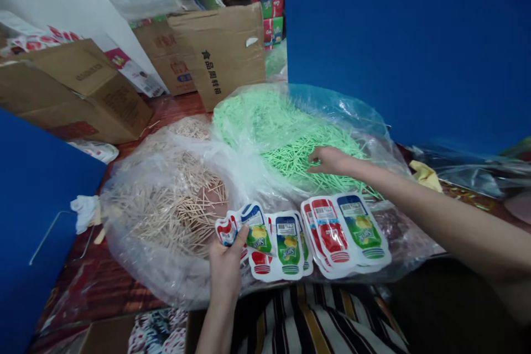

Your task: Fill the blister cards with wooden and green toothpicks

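My left hand point(227, 257) is closed, with the thumb pressed on a bottle-shaped packet point(258, 232) printed with Sprite and a red design. The packet is bent in the grip. Just right of it lie a Sprite-and-cola packet point(287, 243) and an overlapping stack of similar packets point(363, 227) at the near edge. My right hand point(329, 161) reaches over a heap of thin green sticks point(290, 155) in a clear plastic bag. Its fingers are bent with a gap to the thumb, and nothing shows between them.
Left of the green heap, another clear bag point(136, 221) holds pale tan sticks point(194, 199). Cardboard boxes point(232, 50) stand behind on the red table cover point(174, 102). Blue panels point(406, 38) flank the table. Below, an open box point(110, 337) contains patterned packets.
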A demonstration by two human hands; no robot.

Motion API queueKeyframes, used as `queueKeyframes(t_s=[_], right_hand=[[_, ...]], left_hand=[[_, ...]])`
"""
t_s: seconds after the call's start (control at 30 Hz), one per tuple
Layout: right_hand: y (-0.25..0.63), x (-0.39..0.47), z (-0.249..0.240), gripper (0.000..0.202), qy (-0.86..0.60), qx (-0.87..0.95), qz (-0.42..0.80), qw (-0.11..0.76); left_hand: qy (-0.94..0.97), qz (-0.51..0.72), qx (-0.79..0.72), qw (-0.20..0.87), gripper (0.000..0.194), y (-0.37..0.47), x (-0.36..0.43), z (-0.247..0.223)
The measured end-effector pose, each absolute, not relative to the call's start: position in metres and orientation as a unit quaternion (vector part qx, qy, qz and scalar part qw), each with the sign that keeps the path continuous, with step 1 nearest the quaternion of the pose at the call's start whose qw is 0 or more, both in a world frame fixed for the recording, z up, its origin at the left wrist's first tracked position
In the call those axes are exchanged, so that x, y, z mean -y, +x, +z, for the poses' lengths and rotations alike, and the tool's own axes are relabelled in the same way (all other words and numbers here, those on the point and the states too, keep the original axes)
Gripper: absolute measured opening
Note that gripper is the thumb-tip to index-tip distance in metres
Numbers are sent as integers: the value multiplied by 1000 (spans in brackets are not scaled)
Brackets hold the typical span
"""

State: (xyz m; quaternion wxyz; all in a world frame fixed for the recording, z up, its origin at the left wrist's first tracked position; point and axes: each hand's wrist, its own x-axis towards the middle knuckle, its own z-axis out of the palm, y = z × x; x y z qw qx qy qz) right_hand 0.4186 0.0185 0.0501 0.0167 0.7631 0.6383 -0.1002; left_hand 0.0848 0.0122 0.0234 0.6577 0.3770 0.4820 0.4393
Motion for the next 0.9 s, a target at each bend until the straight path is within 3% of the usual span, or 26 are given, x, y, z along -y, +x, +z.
queueKeyframes(t_s=[0.1, 0.27, 0.4, 0.63, 0.9], right_hand=[[408, -28, 38, 39, 750, -654, -90, 35], [407, -38, 30, 20, 731, -677, -77, 40], [410, -32, 31, 17, 713, -697, -68, 33], [410, -36, 40, 30, 682, -730, -31, -16], [398, -55, 34, 44, 596, -797, -93, 37]], left_hand=[[372, 425, -493, 662, 32, 89, -7, 23], [371, 426, -506, 652, 35, 91, -2, 26], [364, 422, -504, 660, 35, 90, -2, 24], [374, 407, -510, 659, 34, 90, -4, 16], [374, 415, -496, 665, 30, 82, -5, 6]])
